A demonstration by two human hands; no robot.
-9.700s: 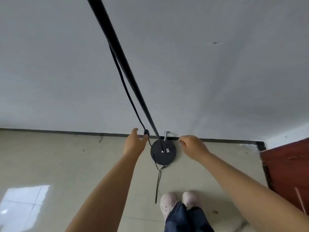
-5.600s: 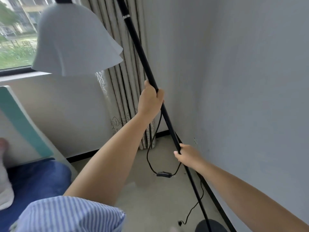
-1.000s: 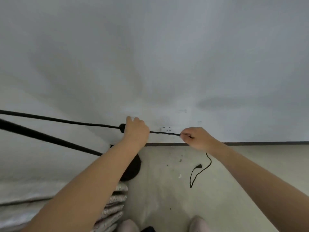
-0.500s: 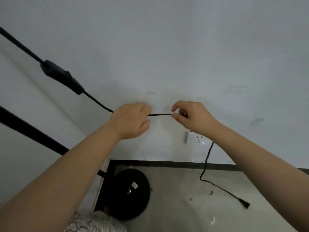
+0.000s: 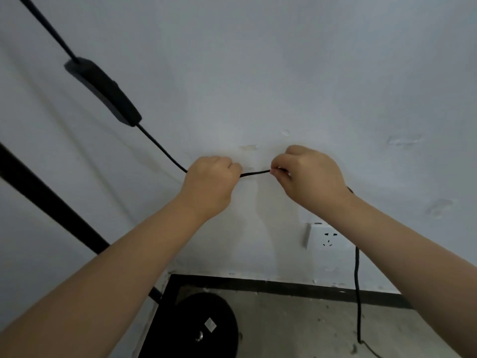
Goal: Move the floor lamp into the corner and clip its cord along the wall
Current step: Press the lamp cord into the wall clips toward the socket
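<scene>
The floor lamp's round black base (image 5: 206, 329) stands in the corner at the bottom, and its black pole (image 5: 51, 202) slants up to the left. The thin black cord (image 5: 255, 173) is stretched level against the grey wall between my two hands. My left hand (image 5: 210, 182) is shut on the cord, and my right hand (image 5: 307, 174) pinches it a short way to the right. An inline switch (image 5: 103, 90) hangs on the cord at upper left. Past my right wrist the cord drops to the floor (image 5: 357, 293). No clip is visible.
A white wall socket (image 5: 326, 237) sits low on the wall below my right forearm. A dark skirting strip (image 5: 284, 285) runs along the foot of the wall. Grey floor (image 5: 309, 332) lies to the right of the lamp base.
The lamp was carried from along the wall into the corner. Over the last second my hands lifted the cord from near the skirting up the wall, and they now hold it closer together.
</scene>
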